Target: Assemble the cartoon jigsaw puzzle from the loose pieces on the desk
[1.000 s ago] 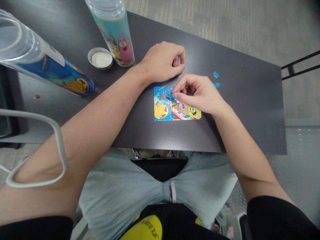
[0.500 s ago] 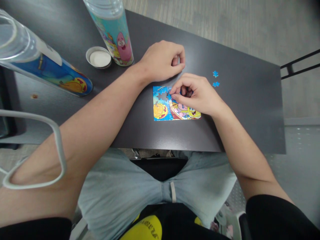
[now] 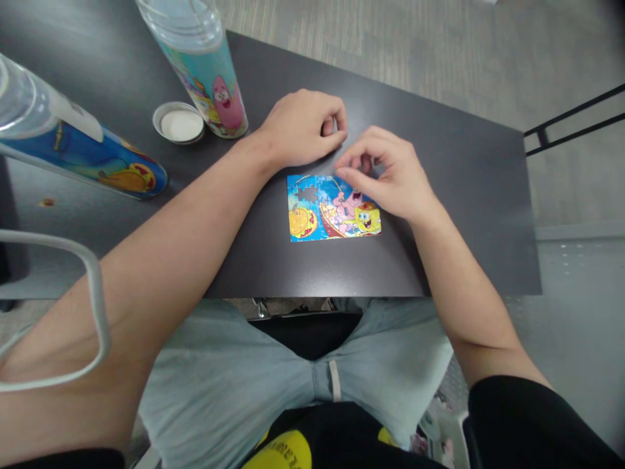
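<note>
A small cartoon jigsaw puzzle (image 3: pixel 303 225) lies flat on the dark table, nearly whole, with one irregular gap near its upper left. My right hand (image 3: pixel 388 170) hovers at the puzzle's upper right, its fingers loosely bent. Thumb and index tips are close but slightly parted over the top edge, and I see no piece between them. Behind the puzzle, my left hand (image 3: pixel 307 127) rests on the table in a loose fist, holding nothing visible. The loose blue pieces seen earlier are hidden from view, apparently by my right hand.
A clear bottle with a teal cartoon label (image 3: pixel 227 104) stands beyond my left forearm, beside a round white-lined lid (image 3: pixel 180 126). Farther left is a bottle with a blue label (image 3: pixel 117 163). A pale cable (image 3: pixel 97 306) loops over my left arm. The table's edge (image 3: pixel 312 297) borders my lap.
My right hand has lifted off the puzzle and drawn up and right, uncovering more of the picture. The left hand holds its pose. The whole view has shifted slightly.
</note>
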`<state>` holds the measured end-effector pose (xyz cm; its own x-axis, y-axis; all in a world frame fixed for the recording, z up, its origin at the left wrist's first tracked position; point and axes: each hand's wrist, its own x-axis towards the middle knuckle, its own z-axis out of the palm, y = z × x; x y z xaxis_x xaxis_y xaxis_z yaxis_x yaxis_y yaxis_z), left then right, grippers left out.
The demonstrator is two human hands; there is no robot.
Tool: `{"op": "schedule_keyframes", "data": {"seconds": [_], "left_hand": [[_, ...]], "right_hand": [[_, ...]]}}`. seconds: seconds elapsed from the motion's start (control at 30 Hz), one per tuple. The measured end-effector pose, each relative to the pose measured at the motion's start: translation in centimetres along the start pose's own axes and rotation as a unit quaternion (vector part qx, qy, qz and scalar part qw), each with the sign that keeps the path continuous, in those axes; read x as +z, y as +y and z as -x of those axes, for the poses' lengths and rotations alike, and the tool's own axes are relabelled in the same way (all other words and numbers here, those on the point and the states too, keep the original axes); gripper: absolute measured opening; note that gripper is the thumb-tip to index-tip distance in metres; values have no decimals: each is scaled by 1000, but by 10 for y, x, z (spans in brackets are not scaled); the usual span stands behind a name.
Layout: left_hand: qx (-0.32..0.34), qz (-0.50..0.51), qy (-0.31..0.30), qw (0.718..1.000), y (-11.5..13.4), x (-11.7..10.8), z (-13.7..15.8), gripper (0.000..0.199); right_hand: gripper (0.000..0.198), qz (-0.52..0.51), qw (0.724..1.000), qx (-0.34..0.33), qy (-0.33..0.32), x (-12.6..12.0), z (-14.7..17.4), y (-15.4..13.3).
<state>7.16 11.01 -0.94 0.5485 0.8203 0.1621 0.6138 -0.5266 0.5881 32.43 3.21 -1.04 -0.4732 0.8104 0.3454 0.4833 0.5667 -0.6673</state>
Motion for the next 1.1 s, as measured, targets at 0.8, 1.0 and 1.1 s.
{"op": "schedule_keyframes", "data": {"seconds": [0.8, 1.0, 1.1], "left_hand": [[-32, -61, -32, 997, 7, -10, 0, 60], [-31, -55, -27, 998, 3, -8, -1, 61], [-14, -35, -15, 999, -1, -7, -1, 57]], "right_hand": [[28, 47, 968, 239, -55, -112, 33, 43], [31, 10, 973, 223, -54, -105, 32, 44], [33, -12, 972, 229, -47, -106, 33, 46]]}}
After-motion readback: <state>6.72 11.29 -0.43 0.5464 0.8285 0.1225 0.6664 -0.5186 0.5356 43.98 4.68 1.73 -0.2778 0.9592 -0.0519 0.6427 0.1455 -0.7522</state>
